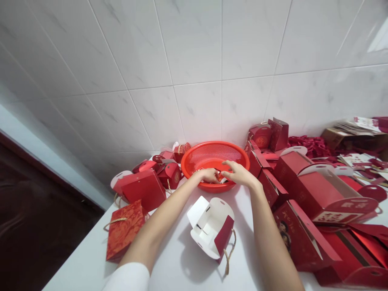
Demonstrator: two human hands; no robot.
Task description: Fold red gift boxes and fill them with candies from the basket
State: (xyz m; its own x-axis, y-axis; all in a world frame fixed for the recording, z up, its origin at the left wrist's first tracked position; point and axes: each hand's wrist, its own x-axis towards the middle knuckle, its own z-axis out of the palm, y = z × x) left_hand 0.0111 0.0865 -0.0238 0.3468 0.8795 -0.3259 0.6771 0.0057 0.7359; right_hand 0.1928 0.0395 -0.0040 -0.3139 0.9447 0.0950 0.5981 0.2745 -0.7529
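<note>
Both hands reach into a red plastic colander (216, 146) by the wall. My left hand (209, 175) has its fingers curled down at small shiny red-and-white wrapped pieces (222, 178); what they grip is too small to make out. To its right, my right hand (239, 173) hovers over the same pieces, thumb and fingers apart, with nothing visible in them. Between my forearms stands an unfolded-top gift box (212, 230), white inside and dark red outside, its flaps spread. A twine handle (230, 252) hangs from its right side. No contents show inside it.
Red gift boxes (144, 190) crowd the left side, including a patterned one (125, 230) near the table edge. More red boxes (324, 186) pile up on the right. Dark red ribbons (309, 144) and a cardboard carton (333, 137) lie behind them. A tiled wall (197, 109) closes the back.
</note>
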